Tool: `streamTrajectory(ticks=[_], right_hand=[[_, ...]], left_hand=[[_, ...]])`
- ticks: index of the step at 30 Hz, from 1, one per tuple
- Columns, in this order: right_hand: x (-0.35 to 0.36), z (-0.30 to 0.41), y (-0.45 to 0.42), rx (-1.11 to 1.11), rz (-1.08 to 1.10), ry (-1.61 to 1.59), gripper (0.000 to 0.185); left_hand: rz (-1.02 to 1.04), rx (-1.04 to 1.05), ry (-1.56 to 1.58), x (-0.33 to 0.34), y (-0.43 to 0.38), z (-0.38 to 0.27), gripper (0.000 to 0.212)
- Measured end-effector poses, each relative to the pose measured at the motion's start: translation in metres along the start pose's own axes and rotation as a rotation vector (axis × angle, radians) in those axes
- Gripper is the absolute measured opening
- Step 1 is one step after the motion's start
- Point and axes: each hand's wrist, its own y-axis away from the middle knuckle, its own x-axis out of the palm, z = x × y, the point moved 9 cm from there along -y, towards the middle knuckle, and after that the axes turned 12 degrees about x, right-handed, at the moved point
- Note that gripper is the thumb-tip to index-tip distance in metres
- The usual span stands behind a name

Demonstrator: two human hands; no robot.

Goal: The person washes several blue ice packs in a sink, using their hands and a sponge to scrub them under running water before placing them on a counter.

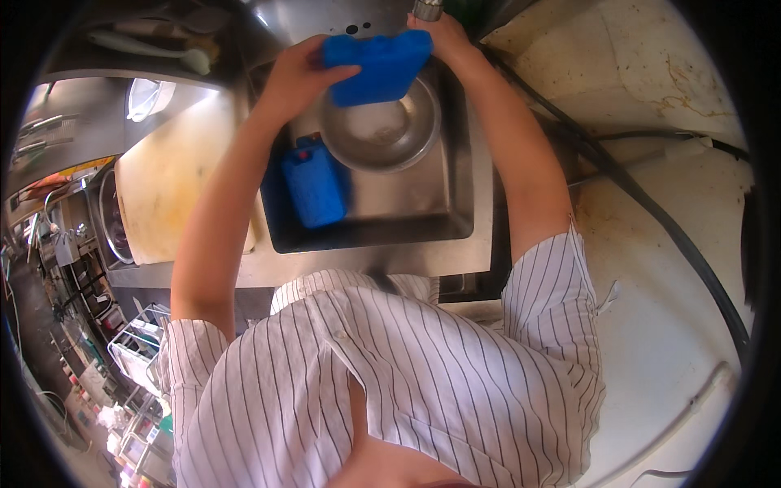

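Note:
A blue plastic ice pack (378, 70) is held over the sink by my left hand (305, 76), with the thumb across its face. My right hand (445, 36) is at the pack's far right end, beside the metal tip of a faucet or spray nozzle (428, 9); the fingers are largely hidden, so its grip cannot be told. Beneath the held pack, a round metal bowl (421, 143) stands in the stainless steel sink (403, 201). A second blue plastic ice pack (316, 186) lies in the sink at the left, with a red spot near its top.
Left of the sink lies a stained cutting board (177, 183), with a metal bowl (111, 213) partly under its left side. A white strainer or container (146, 97) is beyond it. A black hose (659, 213) runs along the stained wall at the right.

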Motion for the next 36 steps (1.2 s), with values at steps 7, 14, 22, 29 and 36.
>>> streamTrajectory(ticks=[7,14,22,29,36], right_hand=[[-0.016,0.029,0.016,-0.064,0.074,-0.195,0.029],[-0.007,0.019,0.01,-0.082,0.086,-0.038,0.03],[0.005,0.017,0.003,-0.096,0.117,0.076,0.031],[0.007,0.017,0.0,-0.103,0.144,0.133,0.032],[0.01,0.017,-0.003,-0.114,0.16,0.173,0.033]], left_hand=[[-0.019,0.015,0.002,0.014,-0.011,-0.006,0.038],[0.073,0.073,-0.054,0.026,-0.02,-0.02,0.041],[0.099,0.053,-0.094,0.023,-0.024,-0.023,0.047],[0.124,0.093,-0.066,0.026,-0.029,-0.025,0.047],[0.131,0.086,-0.082,0.027,-0.03,-0.021,0.045]])
